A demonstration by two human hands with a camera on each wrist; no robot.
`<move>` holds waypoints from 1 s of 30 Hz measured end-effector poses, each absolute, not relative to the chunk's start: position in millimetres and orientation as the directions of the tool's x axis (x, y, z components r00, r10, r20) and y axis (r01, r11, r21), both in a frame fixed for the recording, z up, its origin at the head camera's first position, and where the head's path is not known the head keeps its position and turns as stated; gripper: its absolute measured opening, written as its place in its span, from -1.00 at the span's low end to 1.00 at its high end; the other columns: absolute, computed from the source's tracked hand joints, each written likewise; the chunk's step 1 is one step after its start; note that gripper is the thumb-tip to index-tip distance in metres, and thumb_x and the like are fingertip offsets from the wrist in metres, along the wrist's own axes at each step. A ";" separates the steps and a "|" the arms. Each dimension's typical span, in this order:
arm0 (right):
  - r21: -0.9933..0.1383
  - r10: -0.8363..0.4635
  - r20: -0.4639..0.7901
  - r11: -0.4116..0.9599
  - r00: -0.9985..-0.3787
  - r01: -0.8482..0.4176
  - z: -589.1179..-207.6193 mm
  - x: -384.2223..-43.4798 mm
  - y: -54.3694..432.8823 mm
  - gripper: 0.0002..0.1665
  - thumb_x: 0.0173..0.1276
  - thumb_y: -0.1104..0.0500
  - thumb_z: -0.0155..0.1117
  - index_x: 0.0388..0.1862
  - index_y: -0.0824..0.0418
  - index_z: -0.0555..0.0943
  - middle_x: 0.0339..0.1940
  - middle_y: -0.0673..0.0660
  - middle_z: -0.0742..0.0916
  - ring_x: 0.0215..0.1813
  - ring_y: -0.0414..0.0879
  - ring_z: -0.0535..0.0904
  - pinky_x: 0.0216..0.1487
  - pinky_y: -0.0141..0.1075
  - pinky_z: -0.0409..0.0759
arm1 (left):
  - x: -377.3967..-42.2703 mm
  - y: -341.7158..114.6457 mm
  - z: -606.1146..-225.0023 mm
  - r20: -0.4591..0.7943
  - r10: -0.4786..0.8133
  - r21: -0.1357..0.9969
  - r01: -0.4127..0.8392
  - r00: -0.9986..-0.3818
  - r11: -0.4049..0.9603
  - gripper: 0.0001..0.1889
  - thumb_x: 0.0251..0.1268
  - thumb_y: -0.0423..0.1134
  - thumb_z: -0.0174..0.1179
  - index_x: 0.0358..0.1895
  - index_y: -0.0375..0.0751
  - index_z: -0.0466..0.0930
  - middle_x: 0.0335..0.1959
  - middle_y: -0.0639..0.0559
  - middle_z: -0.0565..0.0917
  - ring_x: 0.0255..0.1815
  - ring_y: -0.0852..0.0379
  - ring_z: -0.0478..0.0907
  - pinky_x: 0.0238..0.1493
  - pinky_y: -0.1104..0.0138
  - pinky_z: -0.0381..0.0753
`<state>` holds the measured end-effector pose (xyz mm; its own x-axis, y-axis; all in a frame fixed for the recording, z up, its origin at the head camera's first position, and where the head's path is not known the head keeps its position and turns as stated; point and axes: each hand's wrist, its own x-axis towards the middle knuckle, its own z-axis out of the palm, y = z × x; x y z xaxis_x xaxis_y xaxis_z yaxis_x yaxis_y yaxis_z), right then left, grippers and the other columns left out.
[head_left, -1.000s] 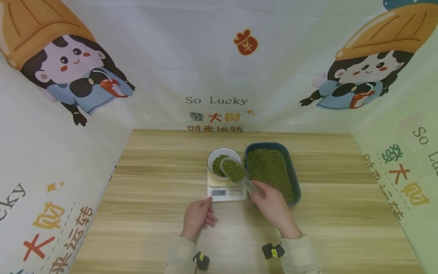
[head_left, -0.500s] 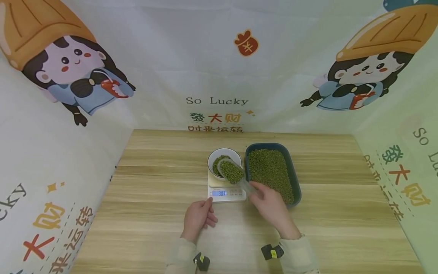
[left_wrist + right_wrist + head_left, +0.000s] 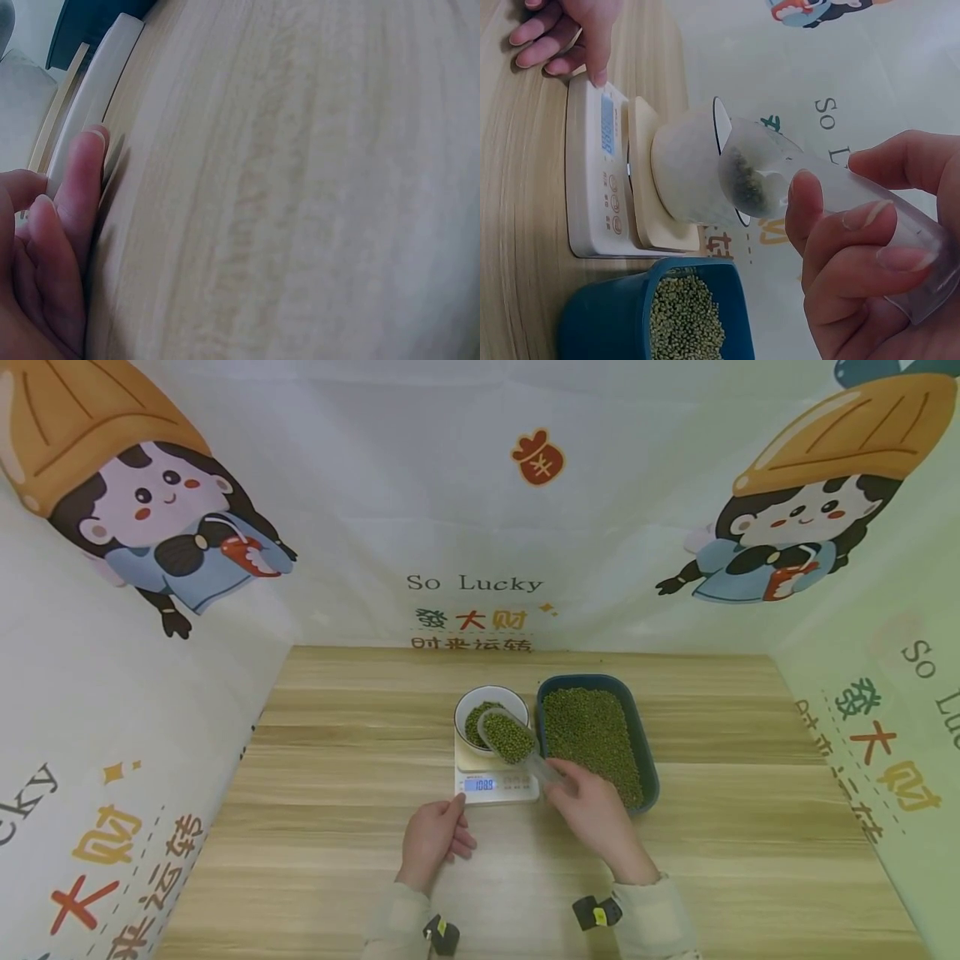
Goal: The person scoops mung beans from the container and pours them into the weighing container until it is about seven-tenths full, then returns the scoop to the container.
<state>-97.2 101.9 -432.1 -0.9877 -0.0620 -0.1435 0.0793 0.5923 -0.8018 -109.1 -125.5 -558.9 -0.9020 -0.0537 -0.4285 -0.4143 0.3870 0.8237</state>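
You work inside a small draped booth (image 3: 345,468) that looks like a staged recording spot. Pale printed hangings (image 3: 637,427) enclose the wood-grain surface (image 3: 337,777) at the back and on both sides, bearing cartoon figures (image 3: 165,502) in orange hats, a red pouch motif (image 3: 537,457), Chinese characters (image 3: 471,620) and the words "So Lucky." Black devices (image 3: 444,937) at both your wrists add to the filming-set look. Whether the booth stands in a home or a workplace cannot be told.

The head view looks forward and down; both close wrist views share the scale (image 3: 498,787).
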 end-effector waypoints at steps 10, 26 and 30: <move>-0.803 -0.064 -0.138 0.591 -0.988 0.074 -432.3 -97.6 101.6 -0.55 0.28 0.05 0.08 0.15 0.07 0.44 -0.39 -0.01 0.67 -0.62 -0.13 0.40 -0.59 -0.29 0.39 | -108.8 -125.7 -558.9 -0.420 -0.049 0.825 -0.403 -0.906 0.397 -0.42 0.24 0.25 -0.15 -0.49 -0.24 0.50 -0.70 0.01 0.61 -0.72 0.08 0.57 -0.75 0.31 0.50; -0.809 -0.069 -0.148 0.583 -0.987 0.080 -432.6 -97.2 102.0 -0.56 0.28 0.08 0.06 0.16 0.06 0.43 -0.38 0.06 0.69 -0.70 -0.15 0.31 -0.66 -0.30 0.34 | -107.9 -125.8 -559.7 -0.419 -0.048 0.826 -0.403 -0.907 0.395 -0.43 0.24 0.24 -0.14 -0.50 -0.23 0.50 -0.71 0.00 0.61 -0.73 0.09 0.56 -0.75 0.31 0.50; -0.804 -0.064 -0.151 0.588 -0.986 0.085 -433.5 -97.6 102.0 -0.56 0.28 0.08 0.07 0.16 0.06 0.43 -0.39 0.04 0.69 -0.71 -0.15 0.30 -0.66 -0.30 0.34 | -108.0 -125.2 -559.5 -0.427 -0.054 0.822 -0.412 -0.903 0.394 -0.43 0.23 0.25 -0.14 -0.50 -0.23 0.50 -0.70 0.00 0.61 -0.72 0.08 0.57 -0.75 0.32 0.50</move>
